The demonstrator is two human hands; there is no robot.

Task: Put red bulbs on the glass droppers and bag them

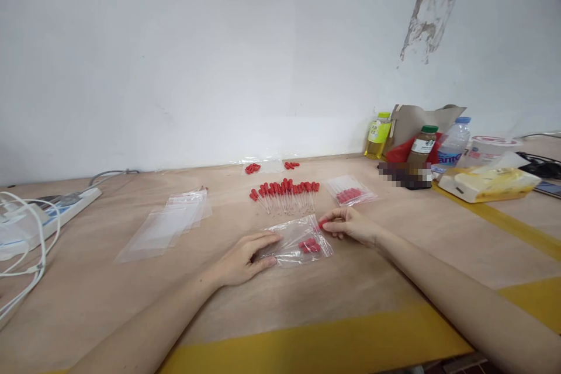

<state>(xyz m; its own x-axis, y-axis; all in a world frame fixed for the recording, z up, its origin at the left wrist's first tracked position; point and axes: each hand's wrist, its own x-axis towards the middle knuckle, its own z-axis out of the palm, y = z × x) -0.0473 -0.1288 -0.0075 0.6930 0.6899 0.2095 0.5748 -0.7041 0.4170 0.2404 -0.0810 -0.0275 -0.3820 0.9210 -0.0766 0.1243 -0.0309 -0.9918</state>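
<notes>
Bag (290, 235) lies under a half-open left hand (249, 256); right hand (351, 224) pinches a red piece (323, 224) at the bag's edge.

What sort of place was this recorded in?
Probably a makeshift indoor work area: a brown-covered table against a scuffed wall, with a power strip and clear plastic bags lying on it.

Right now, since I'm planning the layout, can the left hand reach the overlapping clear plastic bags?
Probably yes: the overlapping bags lie left of the left hand, only brown table covering between.
</notes>
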